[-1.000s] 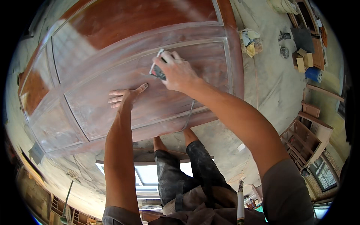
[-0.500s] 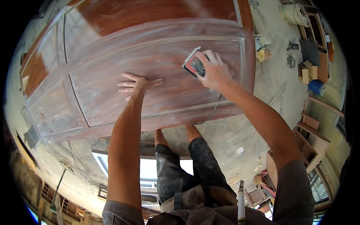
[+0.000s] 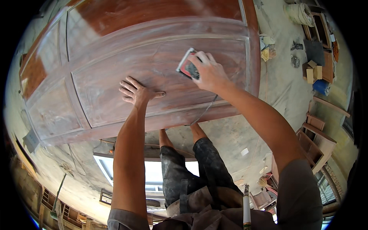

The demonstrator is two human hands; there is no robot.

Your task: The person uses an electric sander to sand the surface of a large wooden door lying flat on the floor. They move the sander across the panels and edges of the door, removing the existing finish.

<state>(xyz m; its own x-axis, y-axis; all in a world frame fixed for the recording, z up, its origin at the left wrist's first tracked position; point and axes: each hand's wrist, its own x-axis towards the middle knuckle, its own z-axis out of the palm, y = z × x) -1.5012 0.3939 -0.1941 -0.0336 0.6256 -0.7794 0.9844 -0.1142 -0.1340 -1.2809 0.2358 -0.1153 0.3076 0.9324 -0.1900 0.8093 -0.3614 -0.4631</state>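
Shop floor (image 3: 226, 147) is pale and stained, with an off-white bucket (image 3: 299, 15) and a cardboard box (image 3: 314, 73) at the right of the frame. Big wooden panel (image 3: 105, 90) fills the upper middle: dull and hazy across the centre, glossy red-brown along the top.

Right hand (image 3: 210, 72), just right of centre, has fingers curled around a red-and-black handheld tool (image 3: 186, 67), looks like a sander. Can't tell if its base sits fully flat. Cord (image 3: 207, 110) runs below the right forearm towards the panel's near edge. Left hand (image 3: 138, 93) is spread wide on the panel at centre-left, holding nothing.

My take: base flat, light even pressure, overlapping strokes along the grain. Ease off near the raised strips, don't dig a corner in. Cord clear of the pad, left fingers out of its path.
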